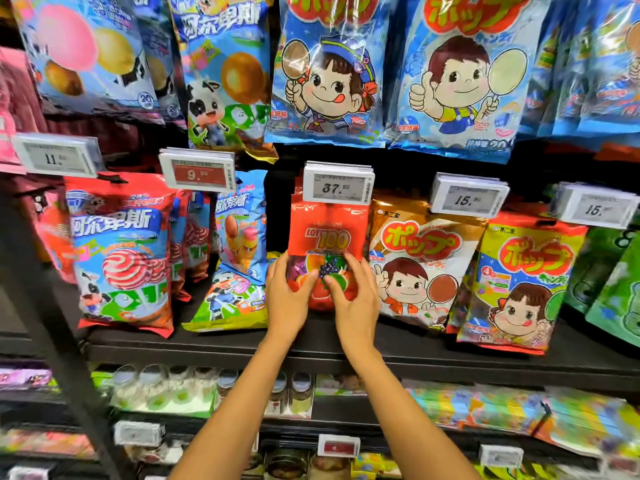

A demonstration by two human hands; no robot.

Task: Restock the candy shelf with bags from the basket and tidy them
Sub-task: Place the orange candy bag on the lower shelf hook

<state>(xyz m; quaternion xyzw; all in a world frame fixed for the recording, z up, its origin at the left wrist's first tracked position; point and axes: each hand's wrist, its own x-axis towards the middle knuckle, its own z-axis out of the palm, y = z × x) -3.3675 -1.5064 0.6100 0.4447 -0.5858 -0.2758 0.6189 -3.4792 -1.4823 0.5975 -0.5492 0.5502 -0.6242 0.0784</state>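
A red candy bag marked "LOT 100" [329,233] stands upright on the black shelf [242,344], under the 37.20 price tag [338,184]. My left hand [289,296] holds its lower left side, thumb across the fruit picture. My right hand [353,299] holds its lower right side, fingers curled onto the front. Both hands cover the bag's bottom part. No basket is in view.
A fallen bag with a cow picture [232,299] leans at the left of the red bag. Brown [419,258] and yellow [523,282] lollipop bags stand at its right. Blue bags hang above [329,71]. Jars and packs fill lower shelves [207,389].
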